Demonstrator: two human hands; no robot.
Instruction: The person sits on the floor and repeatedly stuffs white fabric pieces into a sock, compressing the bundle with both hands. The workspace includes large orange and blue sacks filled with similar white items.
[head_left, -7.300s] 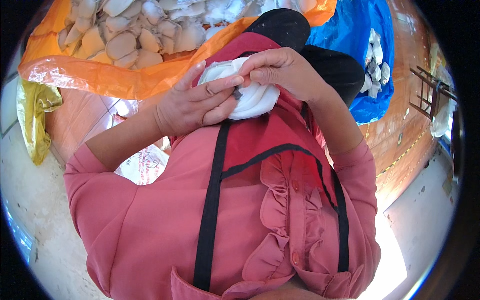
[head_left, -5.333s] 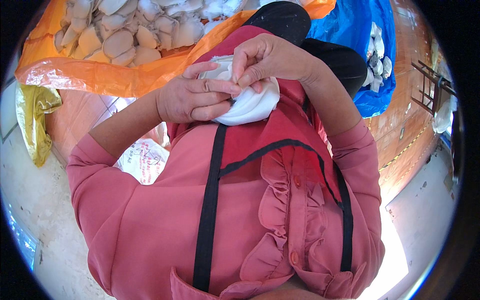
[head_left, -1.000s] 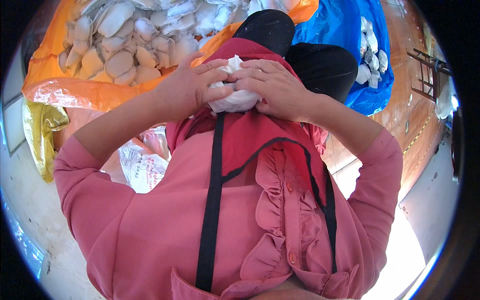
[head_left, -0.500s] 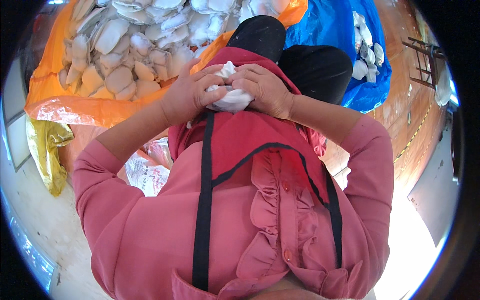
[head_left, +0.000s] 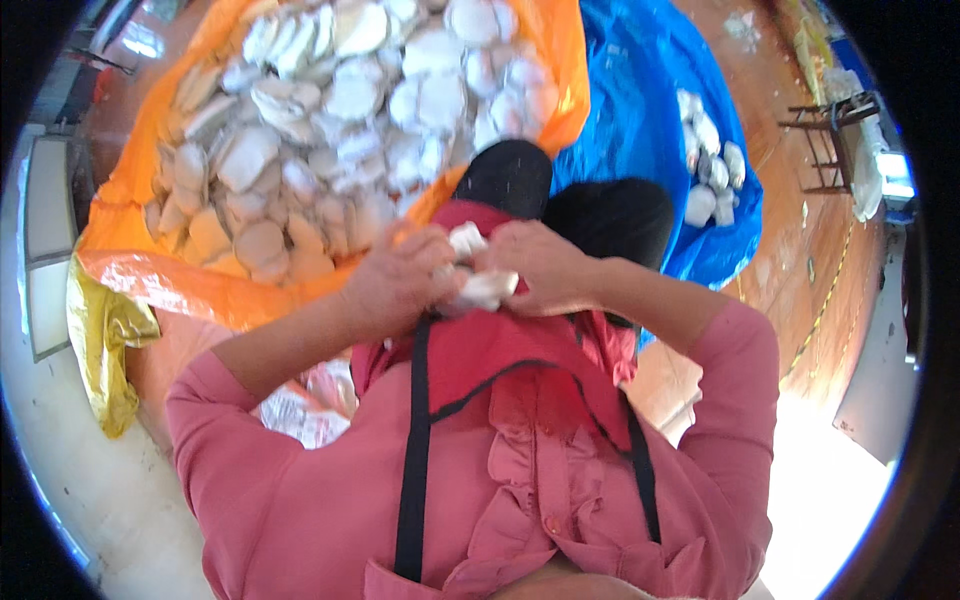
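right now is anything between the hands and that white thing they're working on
Nothing visible does. The left hand and the right hand both grip the crumpled white cloth-like piece directly, in front of the red apron.

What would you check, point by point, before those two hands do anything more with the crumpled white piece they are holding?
1. Left hand grips the crumpled white cloth-like piece: ok.
2. Right hand grips it too: ok.
3. Piece held over the red apron, not the floor: ok.
4. Large orange plastic sack of flat white pieces lies open in front: ok.
5. Blue plastic sack to the right is open: ok.
6. Piece whole, not torn: cannot tell, the fingers hide most of it.
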